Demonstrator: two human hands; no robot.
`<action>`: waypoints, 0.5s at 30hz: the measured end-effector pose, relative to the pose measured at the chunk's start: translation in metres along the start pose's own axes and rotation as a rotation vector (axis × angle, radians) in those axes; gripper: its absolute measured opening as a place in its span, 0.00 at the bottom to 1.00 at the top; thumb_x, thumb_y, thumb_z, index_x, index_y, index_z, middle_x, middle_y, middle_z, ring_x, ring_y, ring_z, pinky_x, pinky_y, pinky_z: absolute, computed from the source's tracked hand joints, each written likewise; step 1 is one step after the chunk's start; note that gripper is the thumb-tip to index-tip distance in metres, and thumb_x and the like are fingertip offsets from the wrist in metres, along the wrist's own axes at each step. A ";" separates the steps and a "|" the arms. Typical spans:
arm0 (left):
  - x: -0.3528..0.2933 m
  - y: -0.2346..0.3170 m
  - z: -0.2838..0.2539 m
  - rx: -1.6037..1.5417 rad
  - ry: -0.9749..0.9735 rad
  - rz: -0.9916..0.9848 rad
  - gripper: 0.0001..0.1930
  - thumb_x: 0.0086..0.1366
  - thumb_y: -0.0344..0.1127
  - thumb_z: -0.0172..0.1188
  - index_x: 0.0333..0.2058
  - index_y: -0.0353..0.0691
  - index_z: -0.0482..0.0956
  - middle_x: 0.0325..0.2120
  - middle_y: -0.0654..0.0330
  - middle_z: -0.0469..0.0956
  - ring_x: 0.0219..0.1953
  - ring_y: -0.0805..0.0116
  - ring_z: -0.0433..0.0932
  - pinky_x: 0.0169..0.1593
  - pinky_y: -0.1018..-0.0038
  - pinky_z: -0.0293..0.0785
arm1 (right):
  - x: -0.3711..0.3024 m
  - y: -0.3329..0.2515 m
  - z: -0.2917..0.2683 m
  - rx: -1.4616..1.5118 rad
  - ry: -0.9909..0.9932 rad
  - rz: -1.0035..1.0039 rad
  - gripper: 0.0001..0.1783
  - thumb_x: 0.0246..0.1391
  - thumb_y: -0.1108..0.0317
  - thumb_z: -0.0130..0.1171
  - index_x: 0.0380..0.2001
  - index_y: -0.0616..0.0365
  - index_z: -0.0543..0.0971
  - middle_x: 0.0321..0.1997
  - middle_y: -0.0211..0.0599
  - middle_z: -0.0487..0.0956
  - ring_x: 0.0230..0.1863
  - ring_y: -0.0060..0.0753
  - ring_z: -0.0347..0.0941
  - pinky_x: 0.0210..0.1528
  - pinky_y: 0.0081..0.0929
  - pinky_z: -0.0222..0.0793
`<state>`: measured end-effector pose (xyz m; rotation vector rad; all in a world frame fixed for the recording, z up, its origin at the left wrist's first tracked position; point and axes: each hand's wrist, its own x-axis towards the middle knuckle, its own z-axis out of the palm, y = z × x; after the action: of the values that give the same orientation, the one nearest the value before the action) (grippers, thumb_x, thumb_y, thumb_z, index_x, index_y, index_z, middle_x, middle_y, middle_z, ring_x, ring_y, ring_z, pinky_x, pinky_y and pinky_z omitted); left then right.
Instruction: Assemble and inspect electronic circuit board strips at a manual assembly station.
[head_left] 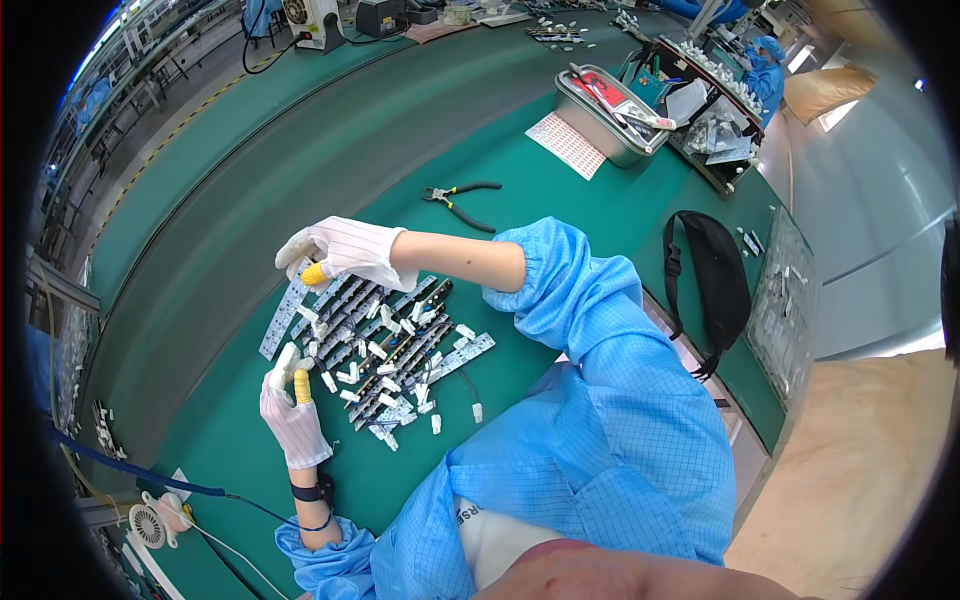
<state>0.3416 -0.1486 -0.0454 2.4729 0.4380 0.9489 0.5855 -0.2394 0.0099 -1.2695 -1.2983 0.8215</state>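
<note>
My right hand (345, 250), in a white striped glove with a yellow finger cover, reaches across from the right. Its fingers close on the upper end of a pale circuit board strip (283, 318) at the left of a pile. My left hand (293, 412), gloved alike, is closed near the strip's lower end, its fingertips beside white connectors; what they pinch is too small to make out. Several dark and pale circuit board strips (405, 345) lie slanted together, with white connectors (377, 350) on short wires scattered over them. A dark band with a blue cord (270, 512) circles my left wrist.
Cutting pliers (460, 203) lie beyond my right forearm on the green table (410, 215). Farther right stand a grey tray (620, 145) of tools and a box of parts (715, 130), near a label sheet (566, 146). A black pouch (712, 285) lies right; a small fan (155, 522) stands lower left.
</note>
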 end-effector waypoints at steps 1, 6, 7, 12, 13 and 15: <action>0.000 0.001 -0.001 0.012 -0.002 -0.010 0.18 0.54 0.21 0.60 0.45 0.39 0.76 0.37 0.58 0.79 0.37 0.60 0.78 0.41 0.70 0.72 | 0.001 0.001 -0.001 -0.076 -0.007 0.048 0.23 0.45 0.74 0.55 0.48 0.67 0.74 0.42 0.43 0.80 0.37 0.32 0.78 0.45 0.27 0.74; -0.001 0.000 -0.005 0.066 0.028 -0.005 0.18 0.54 0.21 0.59 0.45 0.40 0.77 0.36 0.58 0.79 0.36 0.61 0.78 0.41 0.71 0.72 | 0.009 0.016 -0.012 -0.526 0.050 0.117 0.18 0.46 0.71 0.56 0.44 0.58 0.78 0.41 0.41 0.81 0.38 0.37 0.79 0.45 0.33 0.74; 0.001 0.000 -0.006 0.066 0.040 -0.020 0.18 0.55 0.21 0.58 0.45 0.41 0.77 0.36 0.58 0.80 0.36 0.62 0.78 0.41 0.71 0.72 | 0.009 0.017 -0.014 -0.770 0.108 0.165 0.18 0.45 0.69 0.58 0.43 0.52 0.80 0.40 0.39 0.81 0.38 0.40 0.79 0.43 0.34 0.74; 0.015 0.016 -0.015 -0.058 0.040 -0.037 0.15 0.55 0.23 0.59 0.43 0.41 0.78 0.33 0.58 0.81 0.35 0.62 0.78 0.40 0.71 0.72 | 0.022 0.016 -0.019 -1.122 0.246 0.142 0.13 0.46 0.62 0.58 0.38 0.41 0.82 0.35 0.34 0.82 0.40 0.41 0.78 0.41 0.39 0.75; 0.013 0.018 -0.019 -0.091 0.030 -0.035 0.14 0.55 0.24 0.59 0.42 0.41 0.78 0.33 0.58 0.81 0.34 0.62 0.78 0.40 0.71 0.72 | 0.035 0.002 -0.014 -1.070 0.148 0.202 0.13 0.46 0.62 0.56 0.37 0.40 0.82 0.36 0.35 0.82 0.40 0.42 0.78 0.41 0.38 0.75; 0.038 0.057 -0.026 -0.154 -0.096 0.066 0.13 0.59 0.23 0.54 0.42 0.39 0.78 0.34 0.57 0.82 0.37 0.66 0.80 0.43 0.74 0.73 | 0.059 0.009 -0.019 -1.035 0.186 0.138 0.14 0.45 0.64 0.55 0.37 0.40 0.82 0.37 0.36 0.81 0.40 0.43 0.78 0.41 0.38 0.75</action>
<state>0.3583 -0.1718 0.0219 2.3932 0.2436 0.8512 0.6150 -0.1846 0.0180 -2.1904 -1.5384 0.0464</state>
